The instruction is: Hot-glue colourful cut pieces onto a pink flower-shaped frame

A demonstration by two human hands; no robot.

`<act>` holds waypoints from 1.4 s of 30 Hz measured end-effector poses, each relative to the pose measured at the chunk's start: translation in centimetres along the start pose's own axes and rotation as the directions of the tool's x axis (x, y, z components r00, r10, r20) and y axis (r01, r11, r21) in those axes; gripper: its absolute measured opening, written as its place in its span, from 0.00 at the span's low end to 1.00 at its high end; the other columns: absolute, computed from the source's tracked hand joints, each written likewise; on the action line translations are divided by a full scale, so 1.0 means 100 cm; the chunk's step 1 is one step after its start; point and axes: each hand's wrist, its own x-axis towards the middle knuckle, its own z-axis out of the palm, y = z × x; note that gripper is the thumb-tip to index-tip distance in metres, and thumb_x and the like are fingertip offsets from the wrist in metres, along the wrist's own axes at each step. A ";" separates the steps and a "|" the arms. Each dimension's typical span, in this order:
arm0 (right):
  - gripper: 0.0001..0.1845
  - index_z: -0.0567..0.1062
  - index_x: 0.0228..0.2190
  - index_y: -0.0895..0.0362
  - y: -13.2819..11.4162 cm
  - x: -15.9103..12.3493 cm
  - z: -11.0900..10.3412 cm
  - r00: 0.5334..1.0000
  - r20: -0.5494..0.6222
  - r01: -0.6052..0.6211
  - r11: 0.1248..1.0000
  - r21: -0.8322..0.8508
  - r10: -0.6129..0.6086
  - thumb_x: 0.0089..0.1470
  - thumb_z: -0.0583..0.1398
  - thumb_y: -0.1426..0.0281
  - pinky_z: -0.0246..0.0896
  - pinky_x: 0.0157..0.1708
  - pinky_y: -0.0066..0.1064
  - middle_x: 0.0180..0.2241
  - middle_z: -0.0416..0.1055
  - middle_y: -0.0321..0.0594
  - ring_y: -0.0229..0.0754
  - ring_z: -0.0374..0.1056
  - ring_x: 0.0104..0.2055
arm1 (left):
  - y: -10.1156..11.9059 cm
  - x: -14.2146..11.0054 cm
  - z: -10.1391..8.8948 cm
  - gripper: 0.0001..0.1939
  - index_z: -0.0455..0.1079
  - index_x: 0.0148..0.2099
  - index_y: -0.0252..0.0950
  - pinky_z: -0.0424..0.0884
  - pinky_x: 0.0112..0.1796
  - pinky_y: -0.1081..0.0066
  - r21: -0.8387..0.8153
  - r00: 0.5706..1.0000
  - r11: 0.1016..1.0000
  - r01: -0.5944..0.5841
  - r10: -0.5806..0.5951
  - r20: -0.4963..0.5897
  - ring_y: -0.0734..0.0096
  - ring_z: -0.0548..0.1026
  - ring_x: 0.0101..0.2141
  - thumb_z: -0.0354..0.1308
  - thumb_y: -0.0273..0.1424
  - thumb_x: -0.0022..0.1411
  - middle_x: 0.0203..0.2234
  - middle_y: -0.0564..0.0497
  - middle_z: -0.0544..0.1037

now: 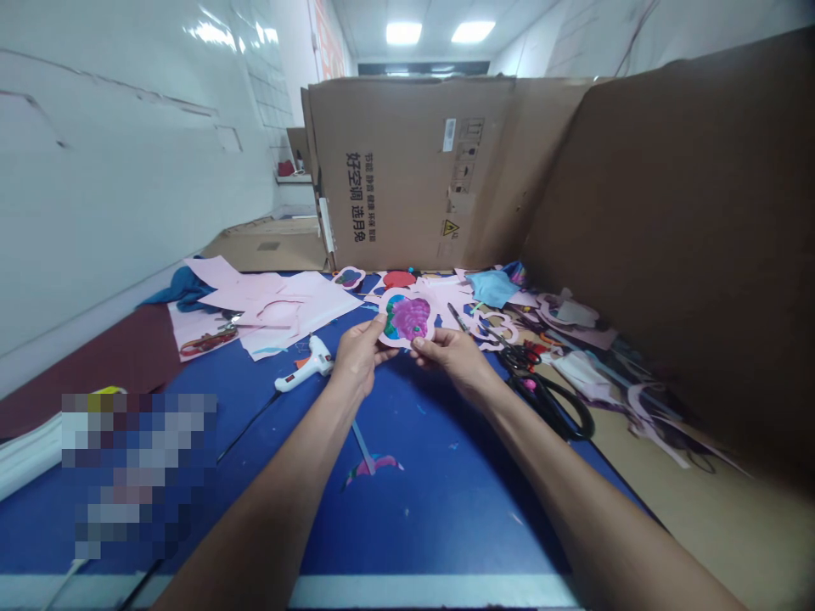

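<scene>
Both my hands hold up a pink-edged paper cutout with a purple and green printed middle, just above the blue mat. My left hand pinches its left edge between thumb and fingers. My right hand pinches its lower right edge. A white glue gun lies on the mat just left of my left hand. Black-handled scissors lie to the right of my right wrist.
Pink paper sheets and scraps lie at the back left. More cutouts, a red disc, a blue cloth and paper offcuts crowd the back and right. Tall cardboard panels wall in the back and right side.
</scene>
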 end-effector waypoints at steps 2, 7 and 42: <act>0.31 0.84 0.30 0.56 0.000 0.000 0.000 1.000 -0.001 -0.007 1.000 -0.002 0.007 0.35 0.81 0.45 0.68 0.34 0.32 0.31 0.83 0.40 0.39 0.72 0.29 | -0.001 0.001 0.000 0.28 0.80 0.35 0.35 0.77 0.31 0.69 -0.004 1.000 1.000 -0.007 0.007 -0.001 0.66 0.80 0.28 0.82 0.53 0.46 0.28 0.47 0.83; 0.33 0.83 0.29 0.56 0.000 -0.003 0.004 0.999 0.025 -0.042 0.999 -0.002 0.042 0.33 0.82 0.44 0.68 0.35 0.32 0.30 0.82 0.39 0.38 0.72 0.30 | -0.003 0.005 -0.004 0.29 0.78 0.32 0.36 0.73 0.29 0.71 -0.014 0.997 0.997 -0.079 0.079 -0.005 0.70 0.75 0.25 0.83 0.52 0.40 0.25 0.52 0.80; 0.37 0.74 0.30 0.53 0.012 0.005 0.020 0.998 -0.067 0.030 0.978 0.208 -0.016 0.29 0.82 0.43 0.71 0.31 0.31 0.26 0.77 0.32 0.38 0.72 0.27 | -0.004 0.010 0.001 0.24 0.83 0.43 0.33 0.78 0.35 0.66 -0.031 1.000 0.999 0.010 -0.009 0.027 0.63 0.81 0.30 0.83 0.35 0.44 0.36 0.44 0.87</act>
